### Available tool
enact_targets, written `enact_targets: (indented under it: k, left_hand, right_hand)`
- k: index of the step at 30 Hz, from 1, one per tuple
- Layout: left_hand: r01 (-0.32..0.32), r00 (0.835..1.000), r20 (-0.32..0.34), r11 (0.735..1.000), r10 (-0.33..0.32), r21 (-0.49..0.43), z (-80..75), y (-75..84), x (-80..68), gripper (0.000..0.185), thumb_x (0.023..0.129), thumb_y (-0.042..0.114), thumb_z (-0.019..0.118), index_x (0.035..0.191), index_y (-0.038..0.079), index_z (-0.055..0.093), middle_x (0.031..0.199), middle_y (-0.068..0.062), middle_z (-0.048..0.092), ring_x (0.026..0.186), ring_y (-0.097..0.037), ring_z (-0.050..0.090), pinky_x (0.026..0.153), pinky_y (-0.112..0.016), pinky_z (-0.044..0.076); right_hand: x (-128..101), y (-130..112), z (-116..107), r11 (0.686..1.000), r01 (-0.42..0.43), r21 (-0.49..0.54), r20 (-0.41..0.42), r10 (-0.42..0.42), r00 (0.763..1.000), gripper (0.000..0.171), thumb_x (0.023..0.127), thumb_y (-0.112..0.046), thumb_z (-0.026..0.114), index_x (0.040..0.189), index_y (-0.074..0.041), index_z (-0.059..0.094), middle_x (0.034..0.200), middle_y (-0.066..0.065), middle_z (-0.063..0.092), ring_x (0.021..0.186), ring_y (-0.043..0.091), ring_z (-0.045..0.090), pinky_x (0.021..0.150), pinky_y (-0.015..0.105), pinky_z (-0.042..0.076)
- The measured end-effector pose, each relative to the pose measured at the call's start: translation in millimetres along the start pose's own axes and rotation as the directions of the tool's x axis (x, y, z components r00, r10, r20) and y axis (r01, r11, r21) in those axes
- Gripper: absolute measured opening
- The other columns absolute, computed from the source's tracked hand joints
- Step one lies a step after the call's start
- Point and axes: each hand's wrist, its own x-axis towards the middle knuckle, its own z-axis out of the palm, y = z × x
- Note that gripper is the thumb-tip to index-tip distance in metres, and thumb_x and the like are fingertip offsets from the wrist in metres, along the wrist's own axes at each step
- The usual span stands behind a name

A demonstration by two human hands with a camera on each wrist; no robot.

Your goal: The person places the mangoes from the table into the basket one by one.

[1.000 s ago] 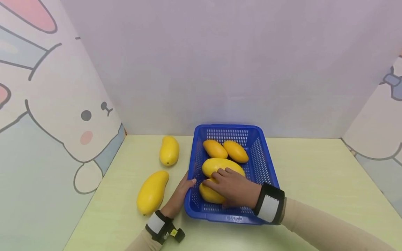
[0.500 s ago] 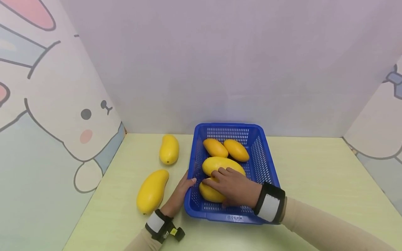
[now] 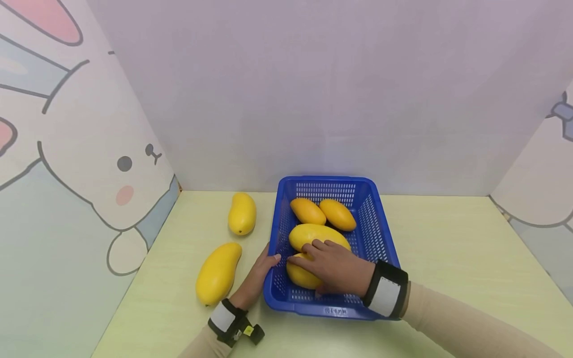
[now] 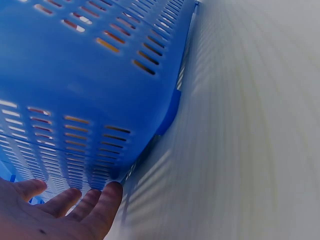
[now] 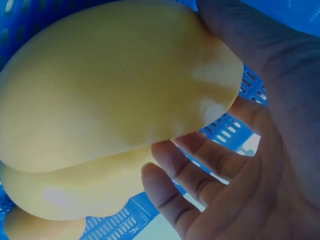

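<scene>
A blue slotted basket (image 3: 329,179) stands on the pale green table and holds several yellow mangoes. My right hand (image 3: 329,266) reaches into its near end and grips the front mango (image 3: 297,275), the fingers curled round it. Close up, that mango (image 5: 115,90) fills the right wrist view with the hand (image 5: 240,165) wrapped under it and another mango (image 5: 85,190) below. My left hand (image 3: 257,276) rests against the basket's left outer wall, thumb at the rim. In the left wrist view its straight fingers (image 4: 65,205) touch the basket wall (image 4: 75,75) low down.
Two loose mangoes lie on the table left of the basket, one near (image 3: 218,272) and one farther back (image 3: 242,214). Two orange-yellow mangoes (image 3: 322,213) sit at the basket's far end. Panel walls with a rabbit drawing (image 3: 89,164) close in the left, back and right.
</scene>
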Motion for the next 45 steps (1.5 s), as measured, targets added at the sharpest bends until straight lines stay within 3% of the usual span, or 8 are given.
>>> enact_targets:
  k: [16,26,32,45]
  left_hand:
    - [0.033,0.999,-0.027,0.999,-0.032,0.013,-1.5,-2.1,-1.3,0.064,0.106,0.036,0.031,0.164,0.029,0.005,0.168,-0.006,0.014,0.149,-0.034,0.027,0.117,-0.060,0.023]
    - [0.030,0.999,-0.029,1.000,-0.029,0.007,-2.0,-1.3,-1.5,0.065,0.106,0.037,0.031,0.164,0.028,0.005,0.169,-0.006,0.013,0.150,-0.033,0.023,0.118,-0.060,0.020]
    - [0.030,0.999,-0.028,1.000,-0.029,0.008,-0.9,-0.7,-3.5,0.066,0.105,0.038,0.032,0.164,0.027,0.005,0.169,-0.007,0.011,0.151,-0.034,0.021,0.118,-0.061,0.018]
    - [0.012,1.000,-0.014,1.000,-0.012,0.012,0.1,-2.2,-0.5,0.067,0.105,0.037,0.033,0.165,0.025,0.005,0.169,-0.005,0.012,0.151,-0.032,0.020,0.119,-0.060,0.016]
  right_hand:
    - [1,6,-4,0.996,-0.038,0.079,0.008,0.038,0.999,0.074,0.085,-0.055,0.076,0.148,-0.026,0.050,0.132,0.005,0.062,0.108,0.023,0.059,0.092,0.042,0.053]
    - [-16,21,-11,0.995,-0.028,0.094,-0.119,0.039,0.992,0.066,0.094,-0.055,0.065,0.148,-0.019,0.052,0.134,0.010,0.061,0.113,0.027,0.060,0.098,0.045,0.051]
    - [-20,23,-10,0.995,-0.017,0.103,-0.137,0.031,0.990,0.063,0.096,-0.054,0.062,0.148,-0.019,0.052,0.136,0.010,0.060,0.116,0.027,0.058,0.099,0.045,0.051]
    - [-41,35,-27,0.985,-0.097,0.140,-0.232,0.128,0.964,0.063,0.097,-0.052,0.062,0.148,-0.017,0.051,0.134,0.012,0.061,0.120,0.030,0.057,0.099,0.049,0.050]
